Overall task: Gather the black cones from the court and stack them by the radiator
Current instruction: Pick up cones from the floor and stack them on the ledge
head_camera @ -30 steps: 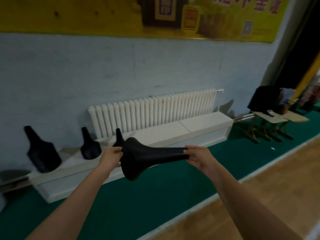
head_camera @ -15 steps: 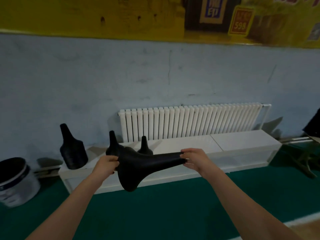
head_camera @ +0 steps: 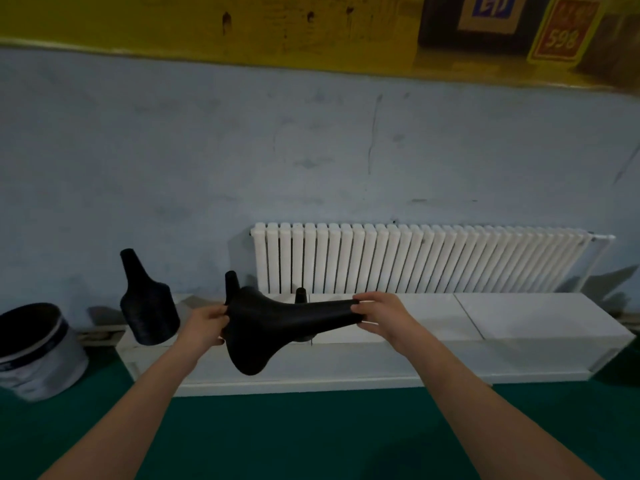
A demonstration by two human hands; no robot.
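Head view gave me a black cone held sideways in the air between both hands, near the white ledge under the radiator. My left hand had its fingers closed on the wide base rim; my right hand pinched the narrow tip. On the ledge's left end stood a cone stack; two more cone tips poked up behind the held cone. A bucket sat far left on the green floor.
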